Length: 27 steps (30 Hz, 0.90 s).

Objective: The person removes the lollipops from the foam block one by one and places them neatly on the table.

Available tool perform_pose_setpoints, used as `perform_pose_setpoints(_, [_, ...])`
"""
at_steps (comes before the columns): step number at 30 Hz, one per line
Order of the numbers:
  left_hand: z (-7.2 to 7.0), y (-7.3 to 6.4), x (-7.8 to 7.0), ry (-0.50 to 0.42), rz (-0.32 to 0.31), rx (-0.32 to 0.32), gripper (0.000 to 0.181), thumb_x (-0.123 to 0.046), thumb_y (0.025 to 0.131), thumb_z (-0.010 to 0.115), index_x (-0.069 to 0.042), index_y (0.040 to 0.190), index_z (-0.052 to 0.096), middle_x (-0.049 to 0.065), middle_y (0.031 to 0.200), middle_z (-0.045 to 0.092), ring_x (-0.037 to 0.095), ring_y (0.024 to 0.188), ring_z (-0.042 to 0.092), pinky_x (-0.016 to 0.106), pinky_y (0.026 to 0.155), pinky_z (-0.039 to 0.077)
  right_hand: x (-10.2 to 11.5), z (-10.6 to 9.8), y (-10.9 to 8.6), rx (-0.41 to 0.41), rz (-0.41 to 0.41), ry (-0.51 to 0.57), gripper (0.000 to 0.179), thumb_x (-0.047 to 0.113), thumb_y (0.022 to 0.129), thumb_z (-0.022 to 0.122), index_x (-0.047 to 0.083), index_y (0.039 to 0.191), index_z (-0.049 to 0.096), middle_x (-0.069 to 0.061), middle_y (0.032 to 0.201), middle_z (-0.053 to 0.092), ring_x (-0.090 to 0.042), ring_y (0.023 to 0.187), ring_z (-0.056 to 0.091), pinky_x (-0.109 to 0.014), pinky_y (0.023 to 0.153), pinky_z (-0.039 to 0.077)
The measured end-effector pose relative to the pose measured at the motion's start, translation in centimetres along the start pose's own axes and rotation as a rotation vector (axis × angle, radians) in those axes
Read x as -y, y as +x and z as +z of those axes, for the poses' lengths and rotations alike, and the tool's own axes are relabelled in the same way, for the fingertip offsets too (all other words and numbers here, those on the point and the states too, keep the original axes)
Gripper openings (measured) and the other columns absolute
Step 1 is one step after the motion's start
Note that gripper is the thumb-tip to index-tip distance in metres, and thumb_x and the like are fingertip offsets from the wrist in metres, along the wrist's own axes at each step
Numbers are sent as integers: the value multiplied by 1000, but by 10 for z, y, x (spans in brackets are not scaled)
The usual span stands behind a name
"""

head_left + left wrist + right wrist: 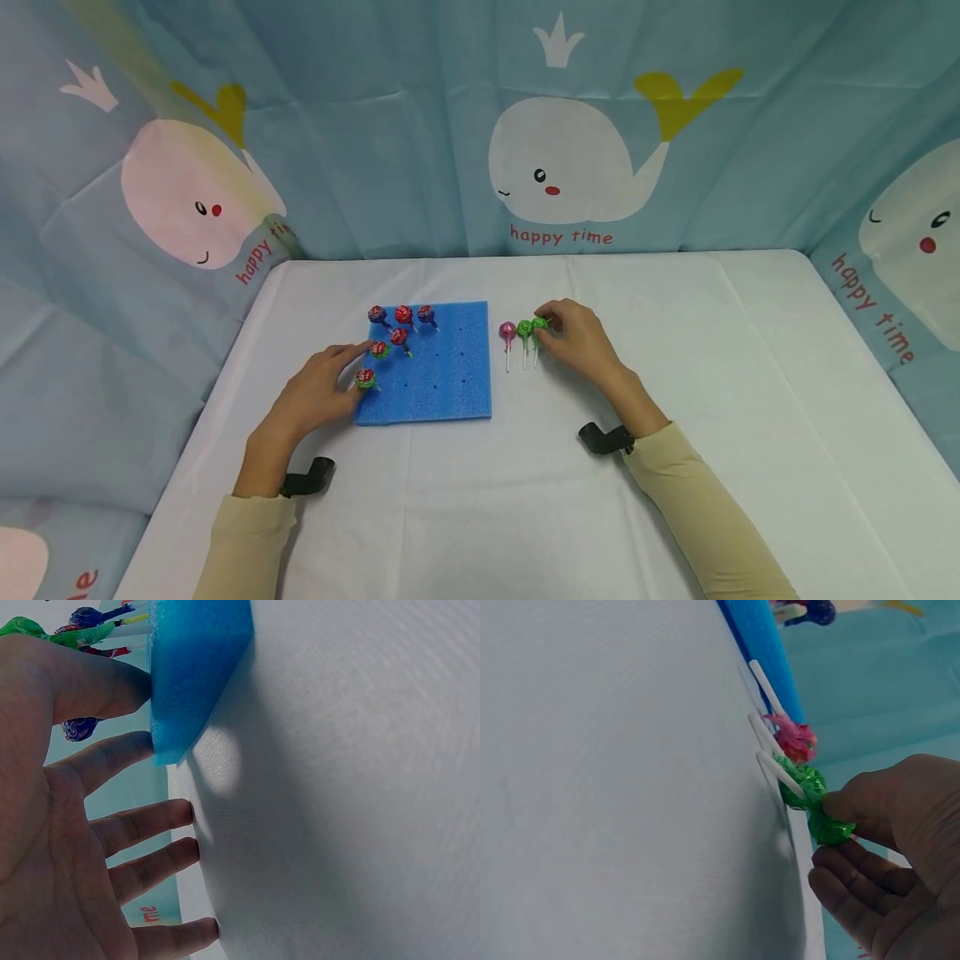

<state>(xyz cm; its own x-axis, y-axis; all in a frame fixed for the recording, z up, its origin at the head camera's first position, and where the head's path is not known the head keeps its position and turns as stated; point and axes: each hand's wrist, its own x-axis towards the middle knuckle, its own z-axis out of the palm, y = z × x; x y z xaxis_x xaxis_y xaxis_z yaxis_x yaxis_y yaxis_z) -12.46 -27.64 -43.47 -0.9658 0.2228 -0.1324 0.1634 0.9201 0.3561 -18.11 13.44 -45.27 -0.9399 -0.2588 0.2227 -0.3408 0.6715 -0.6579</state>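
Note:
My right hand (581,337) pinches the wrapped head of a green lollipop (829,828) between thumb and finger, at the right end of a short row on the white cloth. Beside it lie another green lollipop (524,329) and a pink lollipop (507,331), their white sticks toward me. My left hand (321,387) rests at the left edge of a blue foam board (457,404); in the left wrist view its thumb and index finger touch the board's side, the other fingers extended. Several lollipops stand in the board, including a red-and-green lollipop (365,378) near the left thumb.
Small holes dot the board's middle and right side. A white cloth (465,517) covers the table, and a blue whale-print curtain (420,167) hangs behind and at both sides. A black wrist mount (309,478) sits on the left wrist, another black mount (603,438) on the right.

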Motion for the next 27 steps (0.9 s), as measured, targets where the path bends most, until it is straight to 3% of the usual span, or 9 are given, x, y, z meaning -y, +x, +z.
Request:
perform_pose_setpoints(19, [1,0,-1,0,-11,-1,70,-22,95,64,-16,162,45,27,159,49,52,148,44,77,113,42,-3,2,-1,6,15,-49,29,10,95,74,-2,121,74,-20,112,76,-32,97,72,-49,85,59])
perform_pose_setpoints(27, [1,-1,-1,-4,-21,5,71,-23,94,65,-17,162,44,27,160,48,53,148,42,78,113,41,1,1,0,-12,19,-65,30,17,96,74,3,123,74,-20,122,72,-36,109,73,-53,92,60])
